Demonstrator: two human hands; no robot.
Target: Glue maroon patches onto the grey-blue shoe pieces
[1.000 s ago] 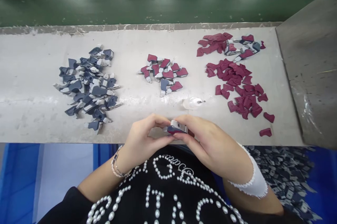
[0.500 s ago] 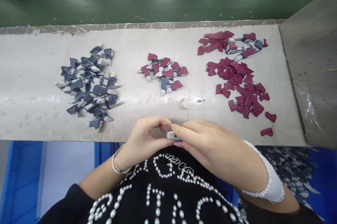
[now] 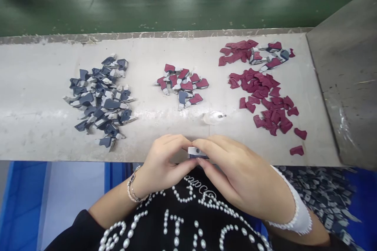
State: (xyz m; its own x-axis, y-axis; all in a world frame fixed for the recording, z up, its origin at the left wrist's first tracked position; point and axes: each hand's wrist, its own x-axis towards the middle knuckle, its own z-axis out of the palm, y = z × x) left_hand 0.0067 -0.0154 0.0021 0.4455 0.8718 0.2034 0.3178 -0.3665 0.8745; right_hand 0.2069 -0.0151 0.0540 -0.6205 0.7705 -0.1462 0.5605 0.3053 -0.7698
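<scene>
From where I stand: left hand [image 3: 166, 160] thumb and fingers pinched on one end of a small grey part [image 3: 193, 151], right hand [image 3: 235, 168] pinching the other end, partly covering it. Part sits at the near edge of the pale table [image 3: 159, 129]. Green wall [image 3: 188, 3] behind, metal panel [image 3: 347, 78] right, blue bin [image 3: 25, 200] lower left. Counts: one part held; middle cluster [image 3: 186, 85], eight maroon-topped, one plain blue visible; left pile [image 3: 110, 103] and maroon pieces [image 3: 260, 84] overlap, can't count.
</scene>
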